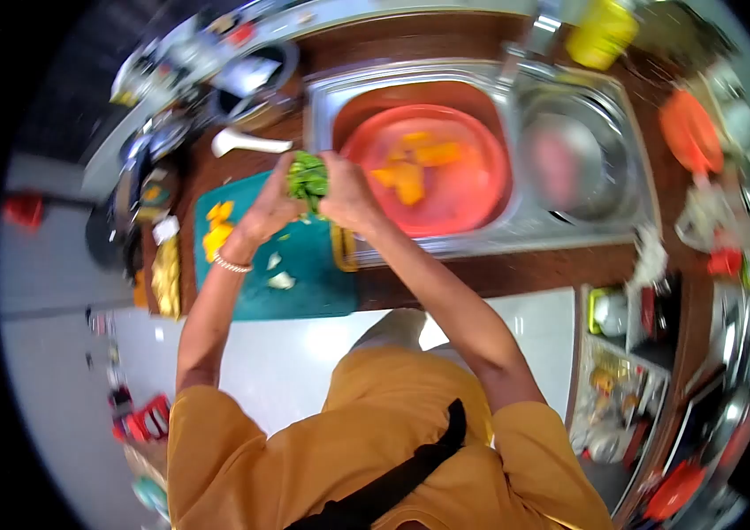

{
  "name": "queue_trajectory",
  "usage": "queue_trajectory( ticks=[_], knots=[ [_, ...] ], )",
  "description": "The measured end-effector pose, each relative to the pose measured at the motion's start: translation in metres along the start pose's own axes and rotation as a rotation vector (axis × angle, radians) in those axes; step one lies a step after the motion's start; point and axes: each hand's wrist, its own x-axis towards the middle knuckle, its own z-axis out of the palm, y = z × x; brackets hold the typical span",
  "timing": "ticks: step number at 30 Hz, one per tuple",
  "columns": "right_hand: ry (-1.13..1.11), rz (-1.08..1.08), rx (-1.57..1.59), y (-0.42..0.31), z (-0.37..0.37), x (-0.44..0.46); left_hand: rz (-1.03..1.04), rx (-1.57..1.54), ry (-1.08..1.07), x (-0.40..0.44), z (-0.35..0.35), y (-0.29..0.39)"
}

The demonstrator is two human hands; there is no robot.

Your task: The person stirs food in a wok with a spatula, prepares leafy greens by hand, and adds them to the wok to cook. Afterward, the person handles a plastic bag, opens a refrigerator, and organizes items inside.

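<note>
Chopped green leaves [308, 179] are bunched between my two hands, over the far part of a teal cutting board [313, 287]. My left hand [276, 201] is curled against the leaves from the left, and my right hand [348, 190] presses on them from the right. Orange-yellow chunks [217, 237] lie on the board by my left wrist. White scraps [281, 280] and small green bits are scattered nearer the front. A yellow-edged piece [346, 246] at the board's right side is partly hidden, and I cannot make out its kind.
Right of the board, a red basin [491, 190] with orange pieces in water sits in the steel sink [516, 97]. The second bowl [609, 181] holds something pinkish, blurred. A white spoon [251, 143] and a pot [255, 79] are at the back left; a faucet [534, 49] stands behind.
</note>
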Motion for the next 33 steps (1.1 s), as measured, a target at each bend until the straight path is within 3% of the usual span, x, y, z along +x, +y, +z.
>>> queue_trajectory(
  ticks=[6, 9, 11, 13, 14, 15, 16, 17, 18, 19, 20, 21, 22, 23, 24, 25, 27, 29, 30, 33],
  knots=[
    [0.387, -0.011, -0.112, -0.015, -0.178, -0.071, 0.176, 0.018, -0.278, 0.038, 0.176, 0.089],
    [0.627, 0.032, -0.271, -0.028, -0.296, -0.146, 0.291, 0.142, -0.422, 0.037, 0.313, 0.146],
    [0.818, -0.022, -0.381, -0.048, -0.378, -0.216, 0.464, 0.279, -0.643, 0.044, 0.412, 0.179],
    [0.961, -0.008, -0.465, -0.067, -0.453, -0.283, 0.623, 0.273, -0.729, 0.011, 0.515, 0.218],
    [1.037, -0.07, -0.511, -0.082, -0.487, -0.323, 0.56, 0.314, -0.784, -0.023, 0.563, 0.246],
    [1.099, 0.108, -0.605, -0.1, -0.517, -0.36, 0.623, 0.319, -0.996, -0.015, 0.611, 0.253],
    [1.192, 0.204, -0.641, -0.114, -0.544, -0.395, 0.582, 0.442, -0.988, -0.024, 0.658, 0.264],
    [1.266, 0.164, -0.613, -0.115, -0.574, -0.43, 0.84, 0.259, -1.177, -0.042, 0.708, 0.275],
    [1.219, 0.248, -0.707, -0.122, -0.605, -0.468, 0.785, 0.198, -1.341, -0.051, 0.759, 0.281],
    [1.31, 0.34, -0.767, -0.128, -0.625, -0.504, 0.746, 0.183, -1.419, -0.066, 0.803, 0.287],
    [1.299, 0.301, -0.871, -0.118, -0.655, -0.539, 0.746, 0.203, -1.535, -0.08, 0.844, 0.294],
    [1.326, 0.284, -0.941, -0.14, -0.663, -0.569, 0.921, 0.354, -1.618, -0.124, 0.866, 0.32],
    [1.407, 0.365, -0.852, -0.146, -0.676, -0.597, 0.946, 0.248, -1.741, -0.124, 0.915, 0.31],
    [1.453, 0.391, -0.706, -0.14, -0.693, -0.626, 0.78, 0.428, -1.784, -0.151, 0.94, 0.322],
    [1.503, 0.413, -0.557, -0.134, -0.709, -0.655, 0.887, 0.414, -1.783, -0.169, 0.963, 0.327],
    [1.557, 0.432, -0.412, -0.128, -0.726, -0.684, 0.758, 0.396, -1.84, -0.164, 1.01, 0.315],
    [1.651, 0.381, -0.476, -0.121, -0.752, -0.722, 0.957, 0.594, -1.827, -0.181, 1.073, 0.312],
    [1.708, 0.435, -0.45, -0.114, -0.783, -0.754, 0.948, 0.621, -1.746, -0.197, 1.119, 0.312],
    [1.712, 0.477, -0.287, -0.132, -0.787, -0.756, 0.92, 0.601, -1.787, -0.199, 1.144, 0.311],
    [1.738, 0.537, -0.321, -0.097, -0.842, -0.8, 0.888, 0.648, -1.76, -0.201, 1.211, 0.303]
  ],
)
